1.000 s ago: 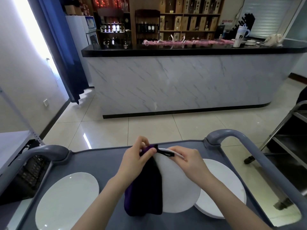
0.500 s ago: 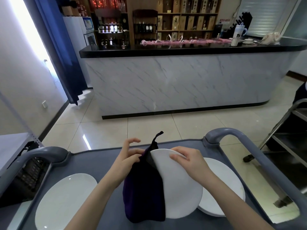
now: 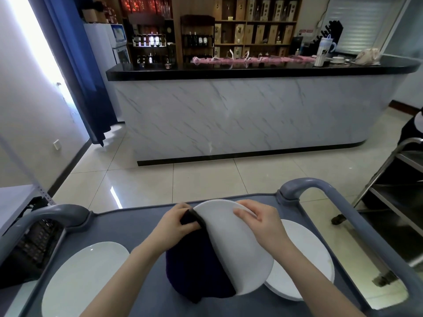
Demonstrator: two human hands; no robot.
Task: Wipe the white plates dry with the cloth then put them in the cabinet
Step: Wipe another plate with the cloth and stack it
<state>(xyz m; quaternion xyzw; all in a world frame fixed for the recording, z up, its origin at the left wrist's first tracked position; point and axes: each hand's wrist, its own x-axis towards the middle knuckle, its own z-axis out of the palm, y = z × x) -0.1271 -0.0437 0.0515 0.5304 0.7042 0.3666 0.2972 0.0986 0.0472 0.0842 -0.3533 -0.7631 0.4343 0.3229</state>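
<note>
The right hand grips a smooth round plate, left hand pinching dark cloth.

no text is legible; the small red wall sign is too blurred.

A marble-fronted bar with black top spans mid-frame; shelves behind it, blue curtain and bright window upper left, pale tiled floor below.
</note>
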